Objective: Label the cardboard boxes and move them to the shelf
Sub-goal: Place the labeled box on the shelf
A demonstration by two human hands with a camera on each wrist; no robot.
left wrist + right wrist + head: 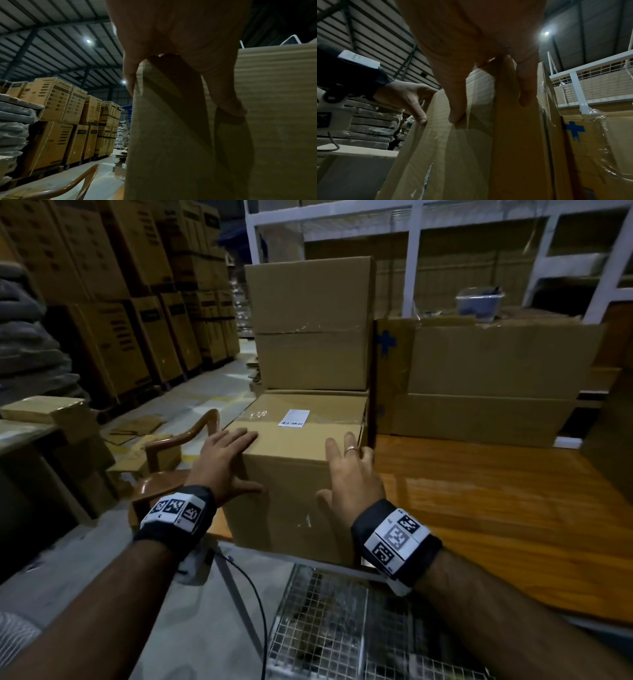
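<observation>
A wire mesh basket sits closest, low in the head view, just in front of the labelled cardboard box. Above it both forearms reach forward, each wearing a wrist band with black-and-white coded markers. The left hand lies spread on the box's left top corner, fingers straight over the top and thumb flat on the near face. The right hand, a ring on one finger, presses the box's right near edge with straight, relaxed fingers; neither hand curls round anything.

The box is plain brown, sealed with clear tape, and carries a small white printed label on its top. It stands at the left end of a glossy wooden table, overhanging the near edge.

Left of the box stands a wooden chair. Behind the box rises a stack of larger taped cartons, and to its right a wide carton marked with a blue cross. Farther back a white metal shelf holds a clear plastic tub; its contents are too dim to tell. Far left of the box, pallets of printed cartons line the grey warehouse floor.
</observation>
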